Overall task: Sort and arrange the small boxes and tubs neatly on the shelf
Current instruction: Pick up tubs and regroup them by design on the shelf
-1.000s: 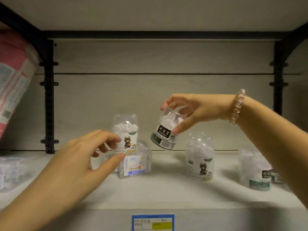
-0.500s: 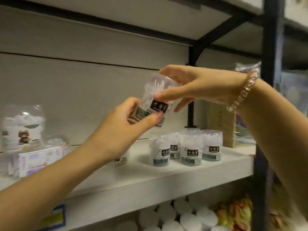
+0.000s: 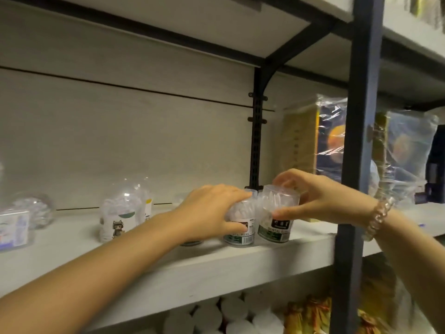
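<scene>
Two clear dental floss tubs with green-and-black labels stand side by side near the front edge of the pale shelf (image 3: 216, 263). My left hand (image 3: 212, 210) wraps over the left tub (image 3: 240, 227). My right hand (image 3: 320, 196), with a bead bracelet on the wrist, grips the right tub (image 3: 277, 220) by its top and side. Further left stands a domed tub with a cartoon animal label (image 3: 120, 218). A flat box with a blue label (image 3: 13, 227) sits at the far left, with a clear round tub (image 3: 36, 208) behind it.
A dark upright post (image 3: 356, 165) crosses the view right of my hands. Plastic-wrapped packs (image 3: 330, 136) fill the shelf section to the right. White round lids (image 3: 231, 309) and yellow packets (image 3: 308, 312) lie on the shelf below. Another shelf board hangs overhead.
The view swung to the right end of the shelf. The tub I held up in the air has come down onto the shelf beside the other green-label tubs, and my left hand has moved onto its neighbour.
</scene>
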